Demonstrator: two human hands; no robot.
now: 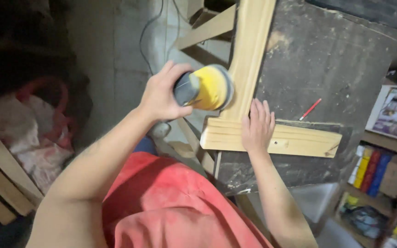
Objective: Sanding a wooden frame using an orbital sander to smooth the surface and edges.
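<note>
Item: pale wood frame point(249, 69), a long upright joined to a short crosspiece, lying on my dark, scuffed bench point(327, 59) with its near end overhanging the front edge.

Left hand point(161, 94): closed around a yellow sander point(205, 87), its pad pressed sideways against the upright's left edge.

Right hand point(256, 126): flat and spread on the joint, gripping nothing, just pinning the frame down.

Progress: I judge the sanding is mid-way along that edge; the faces look clean and bare, corners square, a knot showing on the crosspiece.

Also present: red pencil point(310, 109) loose on the bench, well apart from the frame.
</note>
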